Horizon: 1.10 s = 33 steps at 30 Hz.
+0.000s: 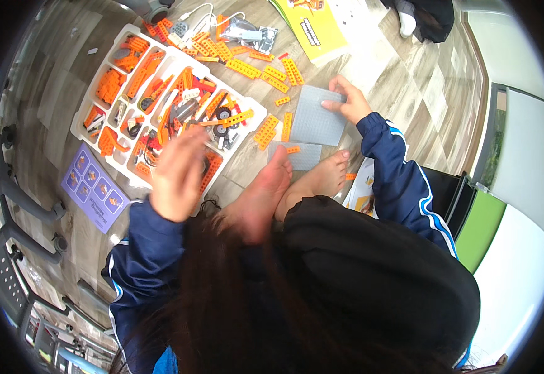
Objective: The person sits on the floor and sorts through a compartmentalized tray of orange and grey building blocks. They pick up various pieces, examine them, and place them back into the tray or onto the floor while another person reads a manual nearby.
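Observation:
My right hand (pixel 351 105) grips the upper right edge of a grey studded baseplate (pixel 316 121), its thumb on the top face. A second, smaller-looking grey plate (pixel 306 161) lies just below it by my feet, with a small orange piece (pixel 292 149) at it. My left hand (pixel 181 171) is over the near right part of a white sorting tray (pixel 250 134), its fingers blurred. Beside its fingertips is a yellow-orange beam with holes (pixel 237 118), above small black wheels (pixel 223 124); whether the fingers hold the beam I cannot tell.
Loose orange and yellow beams (pixel 244 68) lie beyond the tray, near a clear plastic bag (pixel 262 38) and a white cable. A yellow booklet (pixel 315 31) is at the far side. A purple picture card (pixel 94 187) lies left, near chair legs (pixel 32 199). A green-edged cabinet (pixel 480 227) stands right.

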### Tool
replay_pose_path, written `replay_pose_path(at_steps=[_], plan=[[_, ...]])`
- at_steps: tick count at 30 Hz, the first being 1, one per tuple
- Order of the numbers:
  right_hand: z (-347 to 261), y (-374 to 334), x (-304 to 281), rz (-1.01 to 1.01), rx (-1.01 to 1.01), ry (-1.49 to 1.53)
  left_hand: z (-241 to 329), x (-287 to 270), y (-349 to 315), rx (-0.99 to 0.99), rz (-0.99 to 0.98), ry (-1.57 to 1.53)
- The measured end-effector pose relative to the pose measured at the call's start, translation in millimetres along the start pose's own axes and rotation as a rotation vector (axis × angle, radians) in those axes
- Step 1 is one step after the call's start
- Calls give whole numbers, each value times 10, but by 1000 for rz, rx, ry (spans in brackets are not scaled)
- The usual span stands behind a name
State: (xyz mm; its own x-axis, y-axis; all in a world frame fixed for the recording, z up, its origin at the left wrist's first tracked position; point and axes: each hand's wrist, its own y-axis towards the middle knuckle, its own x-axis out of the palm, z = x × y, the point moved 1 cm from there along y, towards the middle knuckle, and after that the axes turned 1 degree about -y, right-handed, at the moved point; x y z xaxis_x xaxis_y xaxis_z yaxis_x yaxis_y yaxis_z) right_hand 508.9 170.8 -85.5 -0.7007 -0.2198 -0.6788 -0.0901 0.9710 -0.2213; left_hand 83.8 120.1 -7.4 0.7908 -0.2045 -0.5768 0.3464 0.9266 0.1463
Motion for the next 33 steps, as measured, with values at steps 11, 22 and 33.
replay_pose_path(at_steps=[11, 22, 33], plan=[[-106, -364, -496, 277, 106, 179, 71, 1736, 296, 258, -266, 226], [-119, -448, -287, 399, 202, 249, 181, 1827, 461, 68, -88, 132], [-76, -538, -263, 412, 130, 322, 124, 2095, 462, 384, -548, 487]])
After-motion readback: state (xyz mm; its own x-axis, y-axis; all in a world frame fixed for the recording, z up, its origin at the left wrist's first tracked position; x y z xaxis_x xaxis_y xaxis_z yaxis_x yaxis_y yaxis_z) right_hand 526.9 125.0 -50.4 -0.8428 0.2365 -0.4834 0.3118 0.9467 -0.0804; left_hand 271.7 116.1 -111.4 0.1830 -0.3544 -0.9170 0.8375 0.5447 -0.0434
